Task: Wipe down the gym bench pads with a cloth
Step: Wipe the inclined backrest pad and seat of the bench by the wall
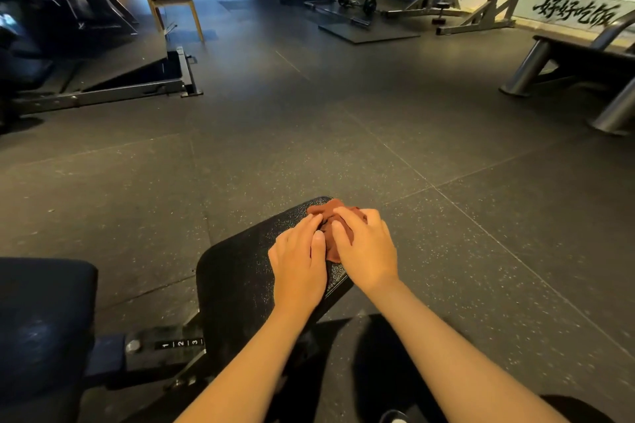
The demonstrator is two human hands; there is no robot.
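Pressing the brown cloth [327, 210] onto the 1 o'clock end of the desk pad [237, 271], left grip [298, 263] flat-fingered, right grip [368, 247] curling round it; likely leaving the second pad [44, 312] at 8 o'clock unwiped.

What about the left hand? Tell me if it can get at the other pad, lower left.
Probably yes: the left hand presses the cloth on the near pad, and nothing stands between it and the other pad.
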